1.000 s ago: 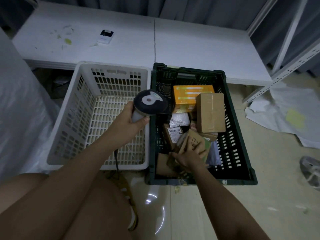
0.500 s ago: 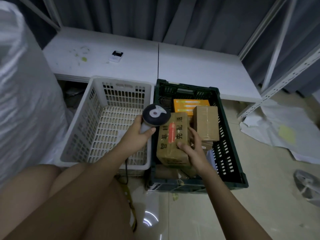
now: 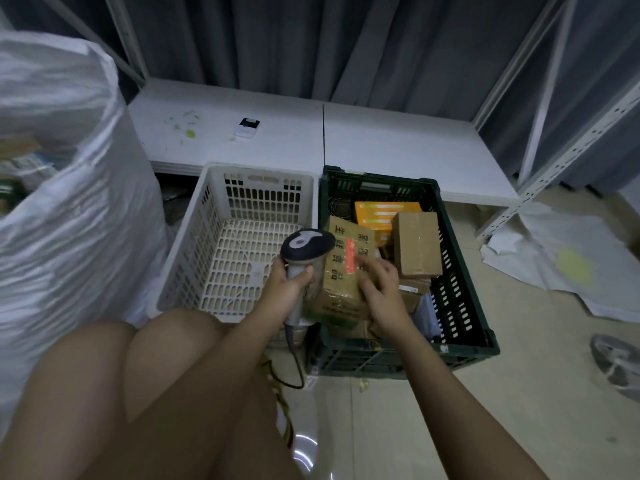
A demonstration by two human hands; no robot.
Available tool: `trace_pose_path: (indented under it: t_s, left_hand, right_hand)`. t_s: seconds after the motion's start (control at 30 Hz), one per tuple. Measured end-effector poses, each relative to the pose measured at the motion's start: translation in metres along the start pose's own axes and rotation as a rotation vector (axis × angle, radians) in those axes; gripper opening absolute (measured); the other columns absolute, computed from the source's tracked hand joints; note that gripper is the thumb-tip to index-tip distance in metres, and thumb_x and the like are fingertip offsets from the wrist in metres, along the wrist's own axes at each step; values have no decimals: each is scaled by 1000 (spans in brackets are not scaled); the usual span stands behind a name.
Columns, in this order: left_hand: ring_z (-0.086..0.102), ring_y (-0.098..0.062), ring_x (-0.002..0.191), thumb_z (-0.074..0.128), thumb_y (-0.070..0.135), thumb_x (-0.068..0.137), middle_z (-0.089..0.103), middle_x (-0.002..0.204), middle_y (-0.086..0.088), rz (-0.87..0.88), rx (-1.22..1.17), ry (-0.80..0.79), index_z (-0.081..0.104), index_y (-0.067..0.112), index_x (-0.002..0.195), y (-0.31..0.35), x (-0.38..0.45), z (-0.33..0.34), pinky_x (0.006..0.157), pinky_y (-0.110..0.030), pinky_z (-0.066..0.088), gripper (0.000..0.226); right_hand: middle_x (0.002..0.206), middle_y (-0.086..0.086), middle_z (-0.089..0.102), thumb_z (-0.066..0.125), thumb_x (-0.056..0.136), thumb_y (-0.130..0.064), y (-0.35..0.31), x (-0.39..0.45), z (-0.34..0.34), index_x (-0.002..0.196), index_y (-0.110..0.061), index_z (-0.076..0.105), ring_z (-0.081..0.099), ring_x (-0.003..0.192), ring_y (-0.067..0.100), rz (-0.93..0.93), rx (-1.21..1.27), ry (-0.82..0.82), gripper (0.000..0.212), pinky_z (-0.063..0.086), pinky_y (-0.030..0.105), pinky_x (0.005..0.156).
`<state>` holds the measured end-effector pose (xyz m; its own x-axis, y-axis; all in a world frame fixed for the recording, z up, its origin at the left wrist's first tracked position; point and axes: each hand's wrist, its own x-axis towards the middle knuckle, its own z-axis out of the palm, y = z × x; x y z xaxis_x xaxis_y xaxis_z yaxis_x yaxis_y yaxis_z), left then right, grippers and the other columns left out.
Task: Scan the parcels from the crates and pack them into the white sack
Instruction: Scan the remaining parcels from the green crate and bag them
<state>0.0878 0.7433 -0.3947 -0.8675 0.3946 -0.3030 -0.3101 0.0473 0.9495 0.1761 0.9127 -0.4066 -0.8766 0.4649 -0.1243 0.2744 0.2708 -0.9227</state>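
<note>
My left hand grips the handle of a barcode scanner, whose dark head points at a brown cardboard parcel with black print and a red strip. My right hand holds that parcel by its right side, lifted over the near left part of the dark green crate. In the crate lie an orange box, a taped brown box and several smaller parcels. The white crate beside it holds nothing. The white sack stands at the left, its mouth open with parcels inside.
A low white platform runs behind the crates, with a small white device on it. Grey curtains hang at the back. White shelf uprights and crumpled white sheeting lie to the right. My bare knees fill the foreground.
My right hand took the printed brown parcel out of the green crate and raised it beside the scanner. The view has tilted up and left, bringing the sack into sight.
</note>
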Motion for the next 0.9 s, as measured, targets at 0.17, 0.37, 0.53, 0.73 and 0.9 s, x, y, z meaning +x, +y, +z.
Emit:
trace_pose_path:
  t_s: [0.17, 0.37, 0.53, 0.73, 0.9]
  left_hand:
    - [55, -28, 117, 58, 9, 93, 54, 131, -11, 6, -9, -58, 36, 13, 139, 4, -4, 2, 103, -44, 44, 51]
    - [55, -28, 118, 60, 12, 92, 56, 131, -10, 25, -51, -27, 37, 16, 139, 3, -4, -14, 103, -46, 43, 52]
    - [66, -6, 89, 59, 12, 93, 62, 113, 3, 59, -85, 52, 40, 19, 132, 1, -2, -33, 77, -23, 50, 43]
    - [64, -19, 100, 59, 10, 93, 59, 123, -7, 38, -63, 56, 38, 15, 135, -1, -5, -34, 96, -39, 47, 47]
    - [56, -29, 116, 60, 12, 92, 57, 127, -7, 11, -17, 49, 38, 15, 136, -3, -6, -34, 105, -50, 42, 49]
  right_hand:
    - [147, -6, 21, 53, 67, -84, -21, -8, 13, 137, -43, 27, 33, 135, 29, 86, -417, -82, 85, 41, 51, 105]
    - [146, 5, 20, 64, 64, -75, -36, -4, 36, 141, -35, 19, 23, 134, 33, 112, -610, -9, 98, 35, 47, 103]
    - [124, -14, 46, 78, 79, -34, -28, -10, 3, 120, -45, 50, 55, 112, 2, 64, -25, -120, 51, 53, 20, 79]
    - [117, -21, 50, 57, 95, -21, -15, -20, -11, 121, -50, 51, 52, 103, -4, 71, 36, -78, 40, 49, 12, 70]
    - [106, -13, 53, 59, 91, -25, -14, -15, -8, 119, -36, 37, 57, 98, 13, 175, -75, -58, 37, 53, 40, 84]
